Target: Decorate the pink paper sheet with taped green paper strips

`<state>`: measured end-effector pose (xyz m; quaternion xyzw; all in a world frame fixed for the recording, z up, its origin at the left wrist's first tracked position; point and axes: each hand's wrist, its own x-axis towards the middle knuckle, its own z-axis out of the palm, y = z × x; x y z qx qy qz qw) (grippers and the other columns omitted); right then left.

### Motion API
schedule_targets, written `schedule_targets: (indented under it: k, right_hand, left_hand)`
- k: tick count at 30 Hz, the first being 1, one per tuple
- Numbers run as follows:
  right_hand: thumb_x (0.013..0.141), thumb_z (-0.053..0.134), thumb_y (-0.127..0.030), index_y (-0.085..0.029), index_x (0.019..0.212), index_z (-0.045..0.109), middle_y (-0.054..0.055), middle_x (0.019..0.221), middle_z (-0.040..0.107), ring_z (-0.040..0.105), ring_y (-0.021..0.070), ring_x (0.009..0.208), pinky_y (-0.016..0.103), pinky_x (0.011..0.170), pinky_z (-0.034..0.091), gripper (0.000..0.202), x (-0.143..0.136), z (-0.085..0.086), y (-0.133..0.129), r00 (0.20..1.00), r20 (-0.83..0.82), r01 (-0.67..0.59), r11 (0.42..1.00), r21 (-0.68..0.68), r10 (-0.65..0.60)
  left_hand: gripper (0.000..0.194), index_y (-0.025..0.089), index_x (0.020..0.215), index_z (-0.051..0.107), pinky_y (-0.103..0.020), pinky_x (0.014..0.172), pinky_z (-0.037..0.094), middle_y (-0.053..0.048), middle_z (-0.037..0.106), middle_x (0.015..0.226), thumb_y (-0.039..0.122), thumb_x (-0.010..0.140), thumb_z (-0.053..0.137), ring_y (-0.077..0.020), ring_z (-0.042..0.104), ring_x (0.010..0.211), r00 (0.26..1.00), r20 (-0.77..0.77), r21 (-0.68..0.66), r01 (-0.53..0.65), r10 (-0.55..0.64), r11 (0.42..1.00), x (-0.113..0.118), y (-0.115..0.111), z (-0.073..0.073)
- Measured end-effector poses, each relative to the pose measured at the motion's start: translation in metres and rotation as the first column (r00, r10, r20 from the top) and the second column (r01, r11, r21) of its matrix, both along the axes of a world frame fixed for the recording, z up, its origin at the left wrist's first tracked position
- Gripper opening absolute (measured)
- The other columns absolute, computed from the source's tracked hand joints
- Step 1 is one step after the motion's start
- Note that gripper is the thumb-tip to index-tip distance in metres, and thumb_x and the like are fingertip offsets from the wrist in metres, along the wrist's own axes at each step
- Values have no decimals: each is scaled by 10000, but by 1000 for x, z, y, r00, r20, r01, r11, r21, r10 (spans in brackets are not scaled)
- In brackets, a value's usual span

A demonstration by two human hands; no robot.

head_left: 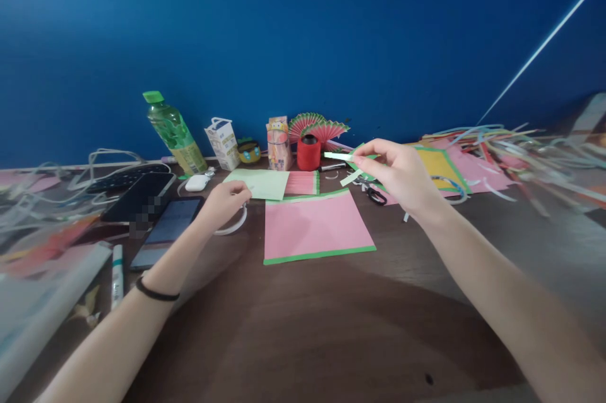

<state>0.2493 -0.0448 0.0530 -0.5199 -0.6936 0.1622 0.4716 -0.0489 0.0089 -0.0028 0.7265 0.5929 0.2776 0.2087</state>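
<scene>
My right hand (391,169) pinches a narrow pale green paper strip (338,156) above the table, with another short pale strip (351,177) just below it. My left hand (228,199) has its fingers pressed together at the lower left edge of a light green sheet (262,183); what lies between the fingertips is too small to name. Between the hands a pink sheet (317,226) with green borders lies flat. Behind it is a pleated pink and green piece (303,182). Black-handled scissors (377,196) rest under my right hand.
Along the blue wall stand a green bottle (176,134), a white carton (222,143), a patterned box (279,144), a red jar (308,153) and paper fans (326,130). Phones (173,226) and a marker (117,273) lie left. Paper strips (516,156) are heaped right.
</scene>
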Motion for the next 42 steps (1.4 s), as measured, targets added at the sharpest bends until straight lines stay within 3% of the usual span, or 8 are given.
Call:
schedule_targets:
  k: [7,14,18,23,27,30,39,42]
  right_hand:
    - [742,568,-310,-191,726,624,25,695,621,538,159,649,287,558,379,133,5,4,5,997,-63,49,997,56,-45]
    - [752,551,-297,-193,741,629,30,728,632,558,170,697,299,593,408,131,9,6,7,995,-91,44,994,99,-35]
    - [755,545,-281,-182,750,629,29,756,637,565,165,715,299,620,415,131,11,4,11,994,-100,48,994,103,-37]
    - [746,555,-271,-169,742,626,31,768,653,573,159,710,297,638,418,125,12,3,14,996,-94,-4,1000,7,5]
    - [748,564,-287,-162,755,633,34,725,655,585,150,678,292,640,431,142,11,3,14,984,-105,-156,980,-122,144]
    - [740,580,-288,-161,761,644,29,703,652,593,143,674,284,647,445,144,9,2,15,964,-114,-256,953,-163,239]
    - [736,583,-304,-157,795,661,10,639,618,550,111,569,240,522,407,176,5,-1,12,947,-5,-313,914,-258,323]
    - [746,569,-307,-152,794,647,7,607,602,548,113,559,241,519,401,180,7,-2,14,948,-23,-312,914,-260,317]
  left_hand:
    - [194,177,600,519,-252,577,345,19,519,575,271,733,413,-139,470,597,986,-57,46,157,-154,987,57,1,-7]
    - [219,178,714,609,-323,746,370,-77,635,815,245,786,413,-217,533,830,939,-149,130,330,-310,935,161,42,-4]
    - [264,225,931,644,-373,817,367,-67,656,1002,174,772,440,-254,540,941,912,-139,55,397,-386,916,192,58,-6]
    - [276,195,934,655,-359,872,378,-75,643,1086,147,746,459,-248,545,1010,920,-20,-28,391,-392,920,179,64,-11]
    - [380,124,998,623,-316,821,438,-117,661,1045,217,848,287,-199,596,955,922,156,-90,371,-355,924,149,62,4]
    - [572,131,908,653,-336,787,460,-112,696,926,412,900,156,-200,630,907,823,417,-239,508,-385,828,126,55,17]
    - [372,130,843,658,-369,868,415,-79,703,779,472,769,532,-206,642,840,631,739,-348,656,-234,669,94,30,28]
    - [352,136,814,642,-363,833,435,-69,694,711,463,765,520,-185,646,751,635,749,-350,620,-187,702,93,25,30]
